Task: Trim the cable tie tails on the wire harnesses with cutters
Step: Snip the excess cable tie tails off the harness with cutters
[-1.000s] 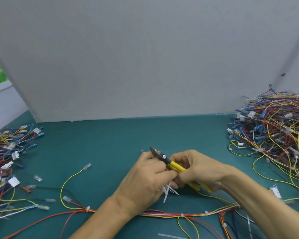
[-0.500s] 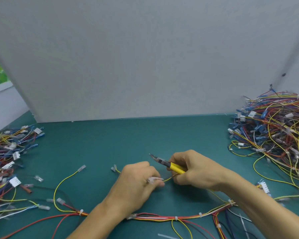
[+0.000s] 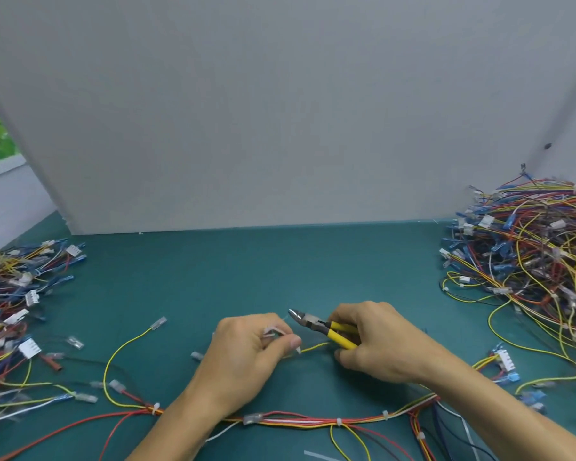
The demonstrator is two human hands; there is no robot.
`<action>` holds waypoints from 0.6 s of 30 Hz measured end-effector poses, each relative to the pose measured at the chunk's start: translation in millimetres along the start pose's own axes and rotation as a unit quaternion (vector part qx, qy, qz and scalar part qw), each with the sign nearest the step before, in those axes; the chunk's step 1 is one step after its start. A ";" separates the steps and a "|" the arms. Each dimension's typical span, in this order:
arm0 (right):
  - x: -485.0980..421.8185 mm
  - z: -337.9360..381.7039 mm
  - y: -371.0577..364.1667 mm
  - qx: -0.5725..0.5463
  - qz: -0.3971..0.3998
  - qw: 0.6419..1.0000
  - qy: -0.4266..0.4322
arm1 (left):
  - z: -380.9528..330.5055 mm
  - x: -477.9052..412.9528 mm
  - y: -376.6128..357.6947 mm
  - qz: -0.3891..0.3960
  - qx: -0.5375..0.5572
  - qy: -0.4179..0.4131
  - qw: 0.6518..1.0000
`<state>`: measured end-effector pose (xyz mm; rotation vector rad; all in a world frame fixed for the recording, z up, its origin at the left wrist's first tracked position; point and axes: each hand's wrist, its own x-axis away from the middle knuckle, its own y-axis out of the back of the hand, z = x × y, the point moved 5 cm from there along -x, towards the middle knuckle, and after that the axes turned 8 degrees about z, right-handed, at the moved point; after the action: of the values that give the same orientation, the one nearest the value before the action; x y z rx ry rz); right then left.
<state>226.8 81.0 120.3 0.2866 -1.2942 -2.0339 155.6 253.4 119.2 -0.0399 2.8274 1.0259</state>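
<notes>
My right grip [image 3: 379, 344] is clenched around the yellow handles of the cutters [image 3: 320, 326]. Their dark nose points left and away from me, and the jaws look closed, though I cannot be sure. Just left of the cutters, my left grip [image 3: 246, 351] pinches a yellow wire [image 3: 315, 347] between the thumb and curled fingers. A small pale piece at the fingertips is too blurred to name. The wire runs just on my side of the cutters, across to my right grip.

Nearer to me than the cutters, a wire harness [image 3: 296, 420] of red, white and yellow strands lies across the green bench [image 3: 213, 277]. It is bound with white cable ties [image 3: 339, 421], and my left forearm crosses over it. Far to the right of the cutters is a large tangled pile of harnesses [image 3: 529, 254]. Far to their left sits a second pile [image 3: 10, 294]. Beyond the cutters, a plain grey board [image 3: 280, 111] stands upright at the back of the bench.
</notes>
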 end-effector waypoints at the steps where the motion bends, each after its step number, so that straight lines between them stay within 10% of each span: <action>1: 0.0 0.2 -0.5 0.001 -0.001 1.000 0.001 | 2.9 -1.8 0.8 0.000 0.004 0.033 0.999; 18: -0.8 -5.6 3.5 -0.008 -0.045 0.998 -0.051 | 3.6 -6.0 1.2 -0.035 -0.032 0.080 0.996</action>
<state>231.8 76.7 120.5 0.2405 -1.3469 -2.1576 161.9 256.6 118.1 -0.2353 2.9100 1.1454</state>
